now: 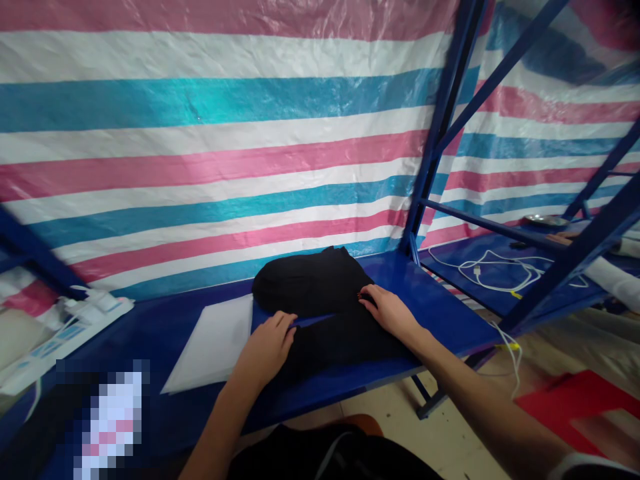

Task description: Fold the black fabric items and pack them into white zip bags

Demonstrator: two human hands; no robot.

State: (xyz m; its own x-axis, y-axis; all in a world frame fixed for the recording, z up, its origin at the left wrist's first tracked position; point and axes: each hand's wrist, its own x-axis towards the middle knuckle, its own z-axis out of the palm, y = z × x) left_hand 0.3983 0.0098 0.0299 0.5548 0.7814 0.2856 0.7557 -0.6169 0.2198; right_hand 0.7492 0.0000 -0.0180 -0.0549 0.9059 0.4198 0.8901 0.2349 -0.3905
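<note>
A black cloth garment (313, 280), which looks like a pair of trousers, lies spread on the blue table (420, 287). Its two leg-like parts extend leftward, with a narrow strip of blue between them. At the left end of the nearer part, my left hand (267, 343) has its fingers curled on the cloth edge. My right hand (390, 312) pinches the fabric at the right, where both parts join. A stack of thin white sheets or bags (215, 343) lies left of the garment, partly behind my left hand.
A white power strip (65, 343) with plugs lies at the far left, near a blurred patch. Blue metal frame posts (440, 127) and a striped plastic sheet (225, 147) bound the table. Rightward are a coiled white cable (500, 270), another person's arm (607, 277) and a red object (580, 407).
</note>
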